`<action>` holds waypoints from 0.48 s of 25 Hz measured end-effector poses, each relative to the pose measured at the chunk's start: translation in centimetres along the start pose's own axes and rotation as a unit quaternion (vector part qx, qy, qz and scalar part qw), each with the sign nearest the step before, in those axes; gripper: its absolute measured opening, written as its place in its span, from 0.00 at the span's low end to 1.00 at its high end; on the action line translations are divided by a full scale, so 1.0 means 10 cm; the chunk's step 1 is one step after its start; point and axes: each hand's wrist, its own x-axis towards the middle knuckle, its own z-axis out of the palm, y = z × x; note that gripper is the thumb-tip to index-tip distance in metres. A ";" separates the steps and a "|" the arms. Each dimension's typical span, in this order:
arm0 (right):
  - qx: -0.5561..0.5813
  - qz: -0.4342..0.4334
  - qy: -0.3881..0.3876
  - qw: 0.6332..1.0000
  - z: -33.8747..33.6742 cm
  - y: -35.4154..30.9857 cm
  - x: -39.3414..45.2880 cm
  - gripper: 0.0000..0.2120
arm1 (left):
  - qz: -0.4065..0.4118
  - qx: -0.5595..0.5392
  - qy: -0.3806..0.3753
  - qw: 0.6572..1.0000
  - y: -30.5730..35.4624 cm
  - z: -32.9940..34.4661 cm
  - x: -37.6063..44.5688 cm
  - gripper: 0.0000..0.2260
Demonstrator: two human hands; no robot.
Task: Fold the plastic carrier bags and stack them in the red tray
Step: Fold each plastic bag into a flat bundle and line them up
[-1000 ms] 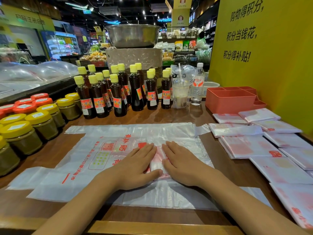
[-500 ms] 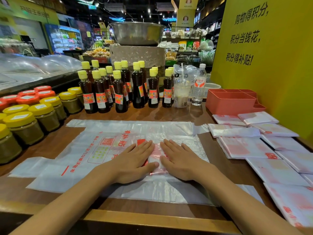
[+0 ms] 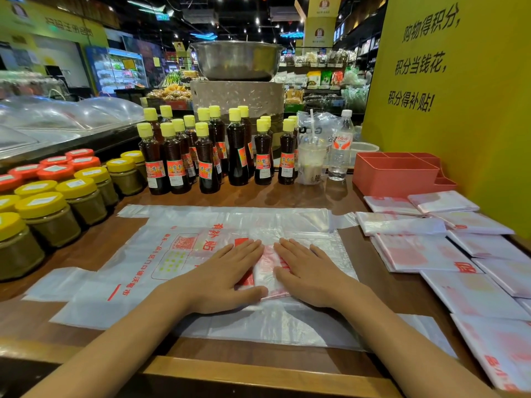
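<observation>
A small folded plastic bag point(image 3: 268, 272) with red print lies on a larger flat carrier bag point(image 3: 138, 262) spread across the wooden counter. My left hand point(image 3: 227, 275) and my right hand point(image 3: 306, 272) press flat on the folded bag, fingers straight, a narrow strip of it showing between them. The red tray point(image 3: 395, 175) with several compartments stands at the back right against the yellow wall; I cannot see any bag in it. Several folded bags point(image 3: 422, 251) lie spread over the counter to the right.
Dark sauce bottles point(image 3: 207, 156) with yellow caps stand in rows behind the spread bag. Yellow-lidded jars point(image 3: 48, 214) and red-lidded jars line the left. A drink cup point(image 3: 311, 162) and a water bottle point(image 3: 342, 147) stand beside the tray. The counter's wooden edge point(image 3: 258, 372) runs along the front.
Both hands stay pressed on the folded bag in the same spot. Only the camera view has shifted slightly.
</observation>
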 end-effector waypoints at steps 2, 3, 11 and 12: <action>0.073 0.002 0.024 0.997 -0.09 0.05 -0.01 0.25 | 0.003 -0.018 0.003 1.000 0.01 -0.03 -0.04 0.42; 0.123 0.009 0.032 0.992 -0.15 0.09 -0.02 0.23 | 0.005 -0.027 0.011 1.000 0.02 -0.05 -0.05 0.43; 0.208 -0.017 0.046 0.977 -0.26 0.24 -0.08 0.22 | -0.007 -0.096 0.060 0.994 0.03 -0.14 -0.08 0.31; 0.201 -0.024 0.050 0.978 -0.25 0.24 -0.08 0.22 | -0.016 -0.111 0.062 0.992 0.01 -0.13 -0.08 0.31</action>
